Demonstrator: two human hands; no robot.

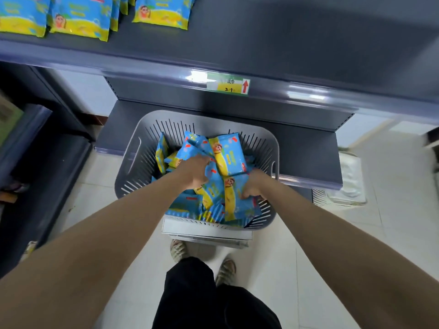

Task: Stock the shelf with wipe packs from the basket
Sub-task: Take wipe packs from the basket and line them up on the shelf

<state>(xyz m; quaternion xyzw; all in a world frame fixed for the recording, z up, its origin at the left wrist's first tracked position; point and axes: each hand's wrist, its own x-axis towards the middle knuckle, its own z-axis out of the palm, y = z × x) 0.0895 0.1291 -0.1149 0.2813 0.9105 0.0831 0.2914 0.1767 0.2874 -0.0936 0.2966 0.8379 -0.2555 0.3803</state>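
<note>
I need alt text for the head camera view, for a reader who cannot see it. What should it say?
Seen from above, a person's left hand and right hand reach into a grey basket full of blue and yellow wipe packs, the right gripping one. Above, a dark shelf holds a few shelved packs at its left end.

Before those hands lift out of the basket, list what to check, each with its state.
1. Right hand grips a blue-and-yellow plastic wipe pack: ok.
2. Left hand has hold of a pack: cannot tell.
3. Grey slotted plastic basket holds more packs: ok.
4. Dark grey metal shelf has free room right of the stocked packs: ok.
</note>
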